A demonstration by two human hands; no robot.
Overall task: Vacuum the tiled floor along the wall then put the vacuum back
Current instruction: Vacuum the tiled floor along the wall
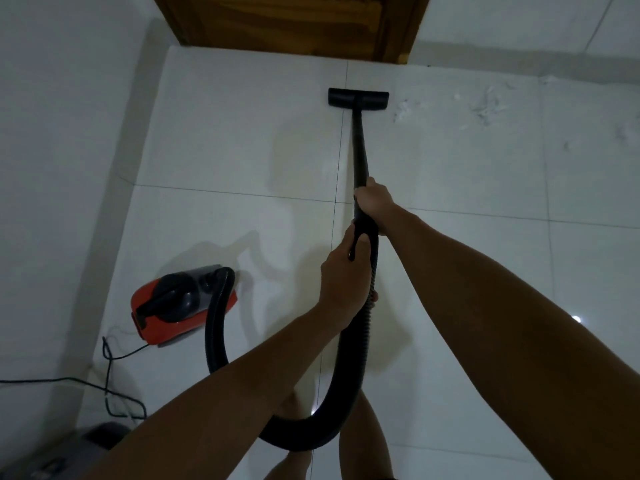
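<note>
Grip, right hand: right hand (pixel 372 202) is wrapped around the black wand (pixel 358 147) at its lower end, fingers curled round the tube; the fingertips are hidden on the far side.
Grip, left hand: left hand (pixel 343 275) clasps the curved handle where the wand meets the ribbed hose (pixel 353 344), just below the right hand; the thumb lies along the handle, and the finger ends show only at the hose's right side.
Floor head: the flat black floor head (pixel 358 97) sits on the tiled floor (pixel 467 271) near its far edge, short of the wooden door (pixel 291 22), straddling a grout line.
Debris: pale scattered debris (pixel 488 105) lies on the tiles to the right of the floor head, along the far edge; what it is made of is hard to make out.
Hose: it loops down from the handle, passes behind the left forearm, and rises to the canister; part of the loop is hidden by the arm.
Canister: the red and black vacuum canister (pixel 180 301) rests on the floor by its left edge, close to the left wall (pixel 62 133).
Cord: a thin black cord (pixel 114 375) trails from the canister's back and runs off the picture's left side.
Cut off: a dark grey object (pixel 86 445) at the floor's near left corner is dim and partly out of view; bare legs (pixel 363 438) show below the arms, cropped by the bottom edge.
</note>
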